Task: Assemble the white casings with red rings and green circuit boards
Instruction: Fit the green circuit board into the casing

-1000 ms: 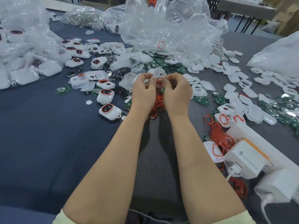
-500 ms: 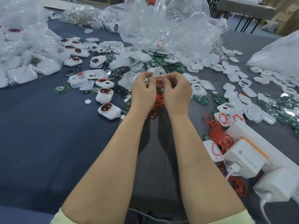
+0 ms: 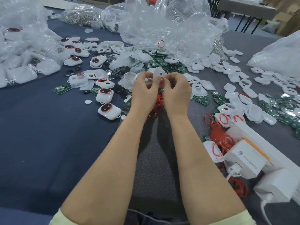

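Passage is left open at near-left of the counter (image 3: 40,151). Far side is blocked by plastic bags (image 3: 170,26) & loose casings (image 3: 104,95); right edge is crowded w/ chargers (image 3: 245,158) & red rings (image 3: 219,135).

Small-parts assembly workshop, set up for bench work by hand. Desk (image 3: 40,135) spread with dark blue and grey cloth and carrying bulk stock in heaps: loose white plastic casing shells (image 3: 248,92), small green circuit boards (image 3: 202,100), tangled red rubber rings (image 3: 217,132), dark round discs (image 3: 121,93), closed white casings with red-rimmed windows (image 3: 104,95), and crumpled clear plastic bags (image 3: 170,26) of further parts, one bag of silvery metal pieces (image 3: 79,13). White power strip with plugged-in chargers (image 3: 246,157) at the right edge; second desk on black metal legs (image 3: 246,7) and brown cardboard cartons (image 3: 287,18) behind.
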`<state>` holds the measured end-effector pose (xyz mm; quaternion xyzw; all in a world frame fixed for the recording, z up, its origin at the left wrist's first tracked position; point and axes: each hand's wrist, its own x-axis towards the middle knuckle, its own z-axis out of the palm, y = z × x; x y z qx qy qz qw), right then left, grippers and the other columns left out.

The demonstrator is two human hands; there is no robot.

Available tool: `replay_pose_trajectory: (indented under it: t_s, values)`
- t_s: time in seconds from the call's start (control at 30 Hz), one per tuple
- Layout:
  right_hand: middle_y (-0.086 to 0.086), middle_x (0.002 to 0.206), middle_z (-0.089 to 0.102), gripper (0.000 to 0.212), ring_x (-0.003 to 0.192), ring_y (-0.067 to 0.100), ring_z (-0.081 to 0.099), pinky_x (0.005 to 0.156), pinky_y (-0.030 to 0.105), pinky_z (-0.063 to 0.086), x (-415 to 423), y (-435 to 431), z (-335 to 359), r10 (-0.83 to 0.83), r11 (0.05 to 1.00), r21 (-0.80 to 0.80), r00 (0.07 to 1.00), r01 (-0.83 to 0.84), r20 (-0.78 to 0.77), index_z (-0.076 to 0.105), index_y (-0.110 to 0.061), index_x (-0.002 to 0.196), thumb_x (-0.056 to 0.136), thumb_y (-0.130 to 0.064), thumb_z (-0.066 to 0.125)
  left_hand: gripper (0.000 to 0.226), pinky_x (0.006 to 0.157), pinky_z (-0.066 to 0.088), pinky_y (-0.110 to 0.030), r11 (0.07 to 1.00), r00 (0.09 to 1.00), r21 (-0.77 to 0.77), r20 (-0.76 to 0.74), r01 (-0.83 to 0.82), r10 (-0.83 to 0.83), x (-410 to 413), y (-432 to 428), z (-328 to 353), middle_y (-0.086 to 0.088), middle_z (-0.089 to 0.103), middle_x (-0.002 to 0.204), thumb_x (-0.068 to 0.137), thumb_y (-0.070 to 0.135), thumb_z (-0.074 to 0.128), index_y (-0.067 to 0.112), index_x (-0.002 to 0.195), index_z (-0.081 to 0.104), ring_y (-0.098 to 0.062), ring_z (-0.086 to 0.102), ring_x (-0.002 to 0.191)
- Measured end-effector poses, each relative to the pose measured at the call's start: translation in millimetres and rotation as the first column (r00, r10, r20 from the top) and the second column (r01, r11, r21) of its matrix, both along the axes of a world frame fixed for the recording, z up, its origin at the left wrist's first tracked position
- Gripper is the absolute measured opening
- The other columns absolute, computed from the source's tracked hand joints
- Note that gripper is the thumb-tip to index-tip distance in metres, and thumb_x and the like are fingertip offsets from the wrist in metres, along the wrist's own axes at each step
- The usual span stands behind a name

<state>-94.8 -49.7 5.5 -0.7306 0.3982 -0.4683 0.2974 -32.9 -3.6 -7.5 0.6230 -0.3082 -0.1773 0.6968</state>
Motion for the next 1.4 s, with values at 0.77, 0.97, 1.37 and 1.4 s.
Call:
replay_pose_trajectory:
  t_s: [0.77,0.97,1.37,1.4]
  values:
    - [0.001,0.068,0.068,0.008,0.05,0.004,0.059,0.047,0.014,0.045,-12.8,-12.0,6.0,0.182,0.558,0.519,0.705,-0.648,0.685,0.057,-0.006,0.089,0.095,-0.002,0.052,0.008,0.071,0.056,-0.021,0.957,0.905,-0.267,-0.371,0.111,-0.209,2.1,8.4,9.6,0.0,0.072,0.074,0.097,0.008,0.053,0.013,0.091,0.056,-0.01,0.069,0.07]
    - [0.008,0.079,0.066,0.007,0.054,0.006,0.058,0.051,0.017,0.044,-4.3,-12.6,-6.0,0.235,0.743,0.445,0.817,-0.5,0.527,0.057,-0.016,0.088,0.093,-0.012,0.06,0.004,0.067,0.057,-0.02,0.962,0.883,-0.263,-0.431,0.073,-0.185,1.5,7.2,10.8,0.0,0.071,0.072,0.097,0.007,0.052,0.01,0.095,0.054,-0.008,0.067,0.064]
    - [-0.008,0.069,0.051,0.023,0.07,0.01,0.051,0.074,0.029,0.044,-1.1,-9.8,-9.7,0.255,0.927,0.252,0.96,-0.278,0.118,0.061,-0.015,0.109,0.089,-0.028,0.064,0.011,0.073,0.057,-0.027,0.962,0.845,-0.268,-0.5,0.054,-0.187,1.4,4.7,11.9,-0.007,0.069,0.078,0.098,0.004,0.047,0.011,0.091,0.051,-0.015,0.068,0.068]
    - [-0.005,0.07,0.052,0.022,0.071,0.012,0.052,0.075,0.032,0.045,-1.4,-8.8,-8.8,0.255,0.922,0.266,0.959,-0.28,0.125,0.062,-0.017,0.108,0.089,-0.029,0.064,0.01,0.075,0.056,-0.028,0.964,0.854,-0.26,-0.487,0.056,-0.181,1.2,4.9,11.9,-0.007,0.069,0.079,0.098,0.004,0.048,0.011,0.092,0.052,-0.015,0.068,0.069]
